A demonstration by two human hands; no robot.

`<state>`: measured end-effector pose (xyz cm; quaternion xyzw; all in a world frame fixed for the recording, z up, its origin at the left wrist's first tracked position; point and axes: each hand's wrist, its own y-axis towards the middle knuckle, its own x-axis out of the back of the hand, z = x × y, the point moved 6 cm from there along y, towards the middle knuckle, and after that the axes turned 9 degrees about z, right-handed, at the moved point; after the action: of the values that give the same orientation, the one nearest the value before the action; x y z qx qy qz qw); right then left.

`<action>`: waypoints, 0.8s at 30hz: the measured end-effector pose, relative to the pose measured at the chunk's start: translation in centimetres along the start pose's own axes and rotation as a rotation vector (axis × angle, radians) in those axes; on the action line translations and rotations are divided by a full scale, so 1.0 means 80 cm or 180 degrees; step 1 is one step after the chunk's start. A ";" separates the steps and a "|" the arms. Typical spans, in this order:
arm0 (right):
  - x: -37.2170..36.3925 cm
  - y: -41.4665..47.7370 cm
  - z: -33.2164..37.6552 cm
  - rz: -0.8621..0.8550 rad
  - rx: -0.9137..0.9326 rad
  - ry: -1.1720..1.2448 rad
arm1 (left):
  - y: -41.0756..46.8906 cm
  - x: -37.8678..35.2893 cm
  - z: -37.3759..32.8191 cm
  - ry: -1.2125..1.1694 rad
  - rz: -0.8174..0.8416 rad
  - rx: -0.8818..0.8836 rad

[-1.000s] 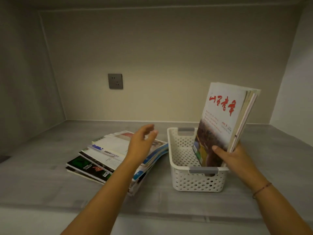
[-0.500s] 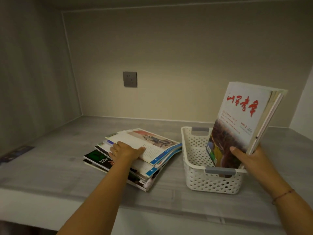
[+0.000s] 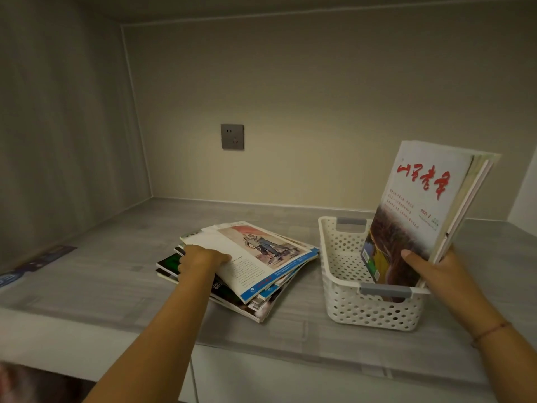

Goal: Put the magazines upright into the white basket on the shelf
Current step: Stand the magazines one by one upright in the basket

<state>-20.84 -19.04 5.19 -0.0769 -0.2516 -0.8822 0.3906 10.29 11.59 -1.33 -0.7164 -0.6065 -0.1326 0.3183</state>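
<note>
Glossy, floppy paper magazines [image 3: 250, 266] look slippery; left hand [image 3: 200, 258] pinches the top copy's edge, right hand [image 3: 433, 266] grips upright magazines [image 3: 418, 216] in the white perforated plastic basket [image 3: 343, 263]

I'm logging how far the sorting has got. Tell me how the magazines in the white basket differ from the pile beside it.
The basket magazines stand on end, leaning right, inside the white basket; the pile lies flat and fanned on the shelf. The right hand grips the basket magazines at their lower edge; the left hand rests on the pile's top magazine. The front upright cover bears red lettering; the pile's top shows an illustrated page. Both are bundles of several thin magazines.
</note>
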 end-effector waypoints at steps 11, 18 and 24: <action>0.003 0.004 -0.010 0.0010 -0.0088 0.0052 | -0.021 -0.011 -0.022 -0.2761 0.1243 -0.0374; 0.001 0.005 -0.010 0.0025 -0.0058 0.0071 | -0.026 -0.031 -0.038 -0.2694 0.1418 -0.0255; -0.001 0.005 -0.006 0.0026 0.0004 0.0042 | -0.077 0.000 -0.117 -0.2355 0.0443 -0.1586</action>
<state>-20.44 -19.47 4.92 -0.0718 -0.2492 -0.8809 0.3959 6.27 6.20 7.61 -0.8095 -0.5794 0.0122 -0.0940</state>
